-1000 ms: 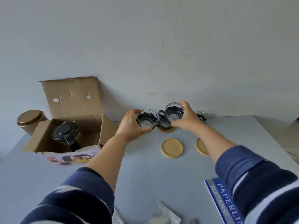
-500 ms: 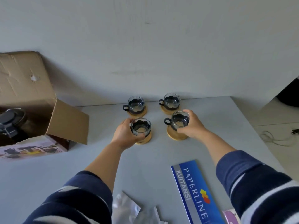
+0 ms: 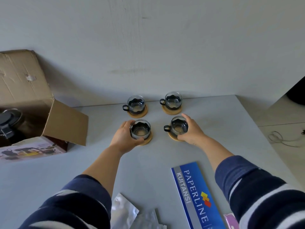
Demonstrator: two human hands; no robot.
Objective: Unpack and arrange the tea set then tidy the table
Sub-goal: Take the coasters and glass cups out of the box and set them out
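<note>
Glass cups with black holders stand on round wooden coasters in a square on the grey table. My left hand wraps the near left cup, which rests on its coaster. The near right cup sits on its coaster with my right hand around it, handle pointing left. The far left cup and far right cup stand free by the wall. A glass teapot with a black lid sits inside the open cardboard box at the left.
A blue Paperline receipt book lies at the near right, with a pink item beside it. Crumpled silver plastic wrappers lie at the near edge. The table's right edge drops to a floor with a cable.
One second ago both hands held two cups up near the back of the table. Both cups now rest on the two near coasters, and my view has shifted right.
</note>
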